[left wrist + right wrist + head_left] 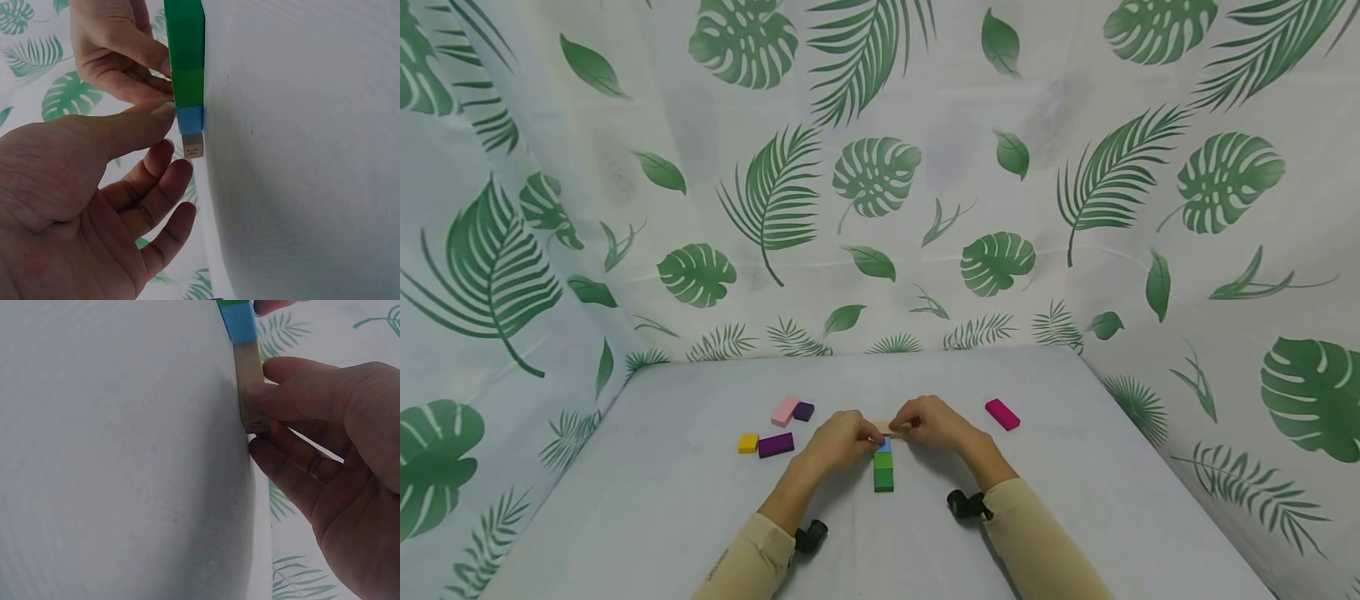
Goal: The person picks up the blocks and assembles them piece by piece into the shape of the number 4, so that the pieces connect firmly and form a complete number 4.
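Observation:
A row of blocks runs away from me: a dark green block (883, 482), a light green block (883, 459) and a light blue block (190, 119). Crosswise against its far end lies a long bare wooden block (250, 381). My right hand (934, 423) pinches the wooden block near its right end, thumb on top, a fingertip at the end. My left hand (841, 440) has its thumb right at the blue block, while its curled fingers reach round the numbered left end (193, 150) of the wooden block.
To the left lie a pink block (785, 411), a dark purple block (803, 412), a yellow block (748, 443) and a purple block (776, 445). At the right is a magenta block (1002, 414). A leaf-patterned curtain (925, 192) hangs behind the white table (662, 508).

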A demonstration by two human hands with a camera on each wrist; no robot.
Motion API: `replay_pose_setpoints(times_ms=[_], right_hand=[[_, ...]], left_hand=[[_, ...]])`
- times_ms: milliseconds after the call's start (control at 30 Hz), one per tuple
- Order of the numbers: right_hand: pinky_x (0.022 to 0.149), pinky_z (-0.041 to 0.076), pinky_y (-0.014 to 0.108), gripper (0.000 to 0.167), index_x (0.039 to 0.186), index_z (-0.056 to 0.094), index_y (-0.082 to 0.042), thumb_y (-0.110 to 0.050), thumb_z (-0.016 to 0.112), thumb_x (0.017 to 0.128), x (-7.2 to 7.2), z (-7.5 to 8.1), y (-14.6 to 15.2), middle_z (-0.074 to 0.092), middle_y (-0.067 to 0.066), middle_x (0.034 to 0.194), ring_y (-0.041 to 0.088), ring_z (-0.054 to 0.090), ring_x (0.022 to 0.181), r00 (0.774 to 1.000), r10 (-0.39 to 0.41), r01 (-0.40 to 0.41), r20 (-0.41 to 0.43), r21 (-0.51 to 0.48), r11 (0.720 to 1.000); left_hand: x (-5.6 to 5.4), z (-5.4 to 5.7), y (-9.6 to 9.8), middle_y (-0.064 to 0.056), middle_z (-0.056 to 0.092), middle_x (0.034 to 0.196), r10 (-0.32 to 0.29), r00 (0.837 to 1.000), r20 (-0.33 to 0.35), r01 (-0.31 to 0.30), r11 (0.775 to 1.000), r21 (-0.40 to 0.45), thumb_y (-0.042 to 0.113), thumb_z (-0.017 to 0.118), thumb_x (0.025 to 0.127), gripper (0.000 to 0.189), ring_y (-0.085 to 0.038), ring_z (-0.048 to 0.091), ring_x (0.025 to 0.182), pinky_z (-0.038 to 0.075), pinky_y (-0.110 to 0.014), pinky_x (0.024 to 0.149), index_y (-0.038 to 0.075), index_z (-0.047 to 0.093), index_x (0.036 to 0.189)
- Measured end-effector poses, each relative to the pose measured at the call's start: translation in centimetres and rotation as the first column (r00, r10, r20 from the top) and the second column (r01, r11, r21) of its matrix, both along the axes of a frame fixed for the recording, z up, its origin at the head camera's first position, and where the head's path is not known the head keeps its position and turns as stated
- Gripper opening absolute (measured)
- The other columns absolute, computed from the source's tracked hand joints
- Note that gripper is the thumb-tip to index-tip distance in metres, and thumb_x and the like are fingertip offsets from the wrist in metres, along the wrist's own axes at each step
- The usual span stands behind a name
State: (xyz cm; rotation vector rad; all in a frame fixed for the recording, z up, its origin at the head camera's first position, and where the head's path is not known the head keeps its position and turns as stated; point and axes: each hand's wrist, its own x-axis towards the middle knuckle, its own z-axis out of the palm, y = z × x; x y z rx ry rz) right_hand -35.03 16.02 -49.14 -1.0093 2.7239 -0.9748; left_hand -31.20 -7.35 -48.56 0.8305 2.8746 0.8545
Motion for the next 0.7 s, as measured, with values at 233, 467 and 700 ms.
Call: replay_pose_setpoints(times_ms=[233, 467, 700], right_hand=[[0.088, 0.057, 0.033, 0.026, 0.105, 0.083, -0.009, 0.006, 0.073, 0.086, 0.04, 0.03, -0.08, 0.079, 0.004, 0.106, 0.020, 0.071, 0.103, 1.000, 0.007, -0.007, 0.001, 0.000, 1.000], [0.088, 0.058, 0.034, 0.026, 0.105, 0.083, -0.009, 0.006, 0.073, 0.086, 0.03, -0.04, -0.03, 0.079, 0.003, 0.106, 0.020, 0.071, 0.102, 1.000, 0.023, -0.023, -0.008, 0.003, 1.000], [0.085, 0.058, 0.036, 0.024, 0.102, 0.084, -0.009, 0.005, 0.075, 0.086, 0.19, 0.26, -0.12, 0.079, 0.003, 0.104, 0.018, 0.070, 0.099, 1.000, 0.020, -0.020, 0.015, -0.008, 1.000]], left_hand=[[0.03, -0.05, -0.04, 0.004, 0.077, 0.097, 0.004, 1.000, 0.005, -0.004, 1.000, 0.004, 0.011, 0.074, 0.095, 0.013, -0.013, 0.066, 0.096, 0.054, -0.035, 0.084, 0.017, 0.085, 0.100], [0.02, -0.09, -0.02, 0.004, 0.079, 0.097, 0.002, 1.000, 0.005, -0.002, 1.000, 0.007, 0.010, 0.074, 0.094, 0.013, -0.015, 0.069, 0.099, 0.055, -0.036, 0.086, 0.016, 0.085, 0.100], [0.00, -0.05, -0.02, 0.005, 0.079, 0.098, 0.005, 1.000, 0.012, -0.006, 1.000, 0.010, 0.010, 0.074, 0.095, 0.014, -0.016, 0.069, 0.101, 0.055, -0.036, 0.086, 0.016, 0.085, 0.100]])
